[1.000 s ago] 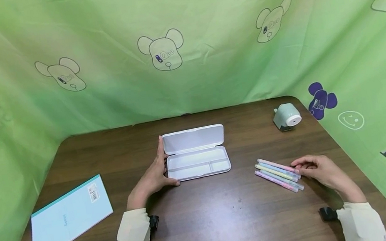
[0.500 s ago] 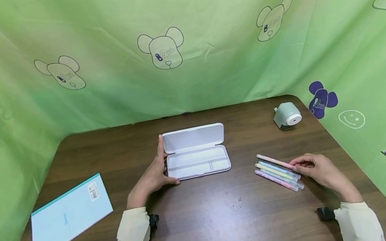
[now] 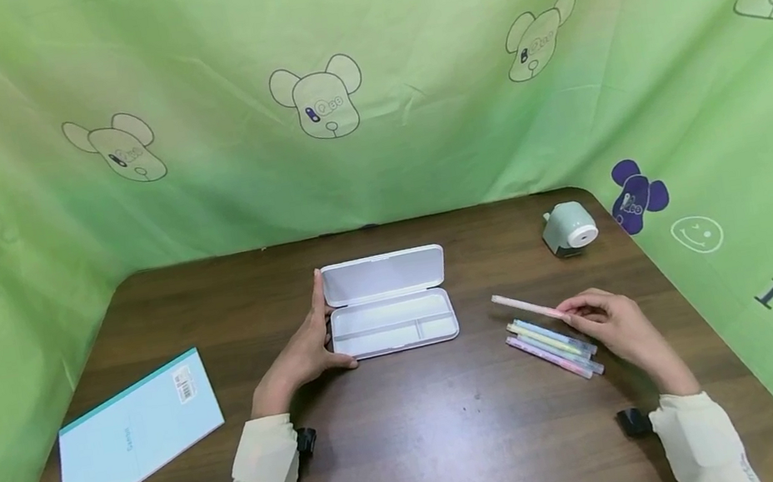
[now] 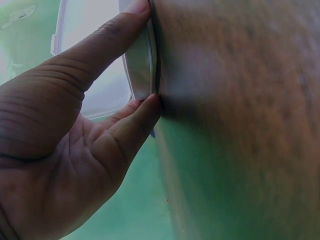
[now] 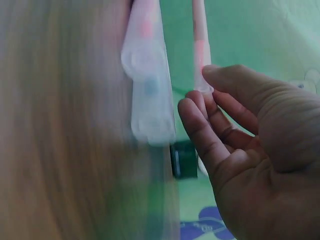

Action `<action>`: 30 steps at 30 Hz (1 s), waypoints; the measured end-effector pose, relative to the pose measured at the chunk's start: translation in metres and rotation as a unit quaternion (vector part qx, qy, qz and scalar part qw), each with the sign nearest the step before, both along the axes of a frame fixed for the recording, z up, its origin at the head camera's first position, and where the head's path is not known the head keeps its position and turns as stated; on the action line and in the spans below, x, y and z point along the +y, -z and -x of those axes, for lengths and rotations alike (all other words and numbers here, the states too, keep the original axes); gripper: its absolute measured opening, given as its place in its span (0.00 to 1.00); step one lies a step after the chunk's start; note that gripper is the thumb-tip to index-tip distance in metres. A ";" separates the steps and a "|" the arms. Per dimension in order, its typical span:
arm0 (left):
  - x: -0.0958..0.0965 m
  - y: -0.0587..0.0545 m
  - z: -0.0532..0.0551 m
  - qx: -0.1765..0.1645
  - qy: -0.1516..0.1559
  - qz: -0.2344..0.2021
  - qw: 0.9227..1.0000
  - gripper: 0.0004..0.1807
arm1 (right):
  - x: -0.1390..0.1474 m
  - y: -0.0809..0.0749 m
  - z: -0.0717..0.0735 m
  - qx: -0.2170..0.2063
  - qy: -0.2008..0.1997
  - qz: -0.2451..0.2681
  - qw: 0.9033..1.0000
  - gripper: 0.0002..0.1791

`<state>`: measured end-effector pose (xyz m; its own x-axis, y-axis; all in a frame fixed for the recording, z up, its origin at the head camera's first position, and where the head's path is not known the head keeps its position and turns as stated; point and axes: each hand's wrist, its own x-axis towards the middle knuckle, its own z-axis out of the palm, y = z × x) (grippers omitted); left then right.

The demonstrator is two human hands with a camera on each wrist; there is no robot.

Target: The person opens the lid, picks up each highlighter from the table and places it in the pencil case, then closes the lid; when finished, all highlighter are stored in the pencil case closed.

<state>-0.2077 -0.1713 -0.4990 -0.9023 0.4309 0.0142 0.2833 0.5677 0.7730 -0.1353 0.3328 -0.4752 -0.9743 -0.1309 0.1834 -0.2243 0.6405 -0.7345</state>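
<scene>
A white pencil case (image 3: pixel 397 337) lies with its lid (image 3: pixel 384 275) folded back at the middle of the table. My left hand (image 3: pixel 303 353) holds its left end, thumb at the front edge and fingers toward the back; the left wrist view shows the thumb (image 4: pixel 95 47) across the case's end. My right hand (image 3: pixel 616 327) pinches a pink capped pen (image 3: pixel 528 306) by its near end, raised above the other pens. In the right wrist view the pen (image 5: pixel 200 47) sits between thumb and fingers. Several pastel pens (image 3: pixel 551 350) lie side by side under it.
A light blue notebook (image 3: pixel 137 440) lies at the left of the table. At the back right stands a grey-green pencil sharpener (image 3: pixel 568 227). Green printed cloth (image 3: pixel 419 160) hangs behind the table and along its sides.
My right hand has lifted the pink pen off the group and carried it up and left. The left hand stays at the pencil case.
</scene>
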 end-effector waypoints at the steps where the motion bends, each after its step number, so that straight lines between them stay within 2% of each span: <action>1: 0.001 -0.009 -0.004 -0.003 -0.001 -0.001 1.000 0.90 | -0.002 0.000 0.002 0.005 -0.001 0.002 1.000 0.05; 3: 0.002 -0.017 -0.009 -0.001 -0.005 0.000 1.000 0.91 | -0.007 -0.001 0.006 0.012 -0.004 0.008 1.000 0.05; 5: -0.001 -0.014 -0.008 0.007 -0.007 0.002 1.000 0.91 | -0.011 -0.001 0.010 0.020 -0.009 0.017 1.000 0.06; 6: -0.004 -0.006 -0.005 0.017 -0.004 0.002 1.000 0.91 | -0.014 -0.001 0.012 0.023 -0.011 0.021 0.999 0.06; 9: -0.006 0.000 -0.002 0.022 -0.001 -0.001 1.000 0.90 | -0.023 -0.002 0.017 0.026 -0.021 0.037 0.999 0.06; 10: -0.006 -0.001 -0.003 0.022 -0.002 -0.001 1.000 0.90 | -0.027 -0.002 0.019 0.027 -0.026 0.040 0.998 0.06; 12: -0.004 -0.006 -0.006 0.015 -0.002 0.001 1.000 0.89 | -0.034 -0.001 0.023 0.027 -0.035 0.048 0.998 0.06; 13: 0.000 -0.015 -0.010 0.004 -0.007 0.003 1.000 0.90 | -0.037 -0.001 0.024 0.025 -0.039 0.052 0.998 0.06; 15: 0.002 -0.020 -0.013 -0.009 -0.012 0.007 1.000 0.88 | -0.044 0.000 0.027 0.021 -0.045 0.056 0.997 0.06; 17: 0.007 -0.031 -0.018 -0.027 -0.016 0.010 0.999 0.87 | -0.051 -0.001 0.028 0.013 -0.046 0.053 0.997 0.06; 21: 0.010 -0.035 -0.019 -0.035 -0.019 0.020 0.999 0.86 | -0.062 -0.002 0.032 -0.004 -0.046 0.040 0.998 0.06; 23: 0.010 -0.033 -0.018 -0.034 -0.016 0.018 0.999 0.87 | -0.068 -0.002 0.034 -0.009 -0.047 0.040 0.998 0.06; 24: 0.008 -0.027 -0.014 -0.022 -0.010 0.016 1.000 0.86 | -0.071 -0.002 0.036 -0.010 -0.048 0.041 0.998 0.06; 26: 0.006 -0.022 -0.011 -0.016 -0.004 0.010 1.000 0.87 | -0.077 -0.002 0.038 -0.008 -0.054 0.043 0.998 0.06; 30: -0.002 0.004 0.002 0.018 0.005 0.007 1.000 0.89 | -0.090 -0.003 0.044 -0.005 -0.059 0.040 0.997 0.06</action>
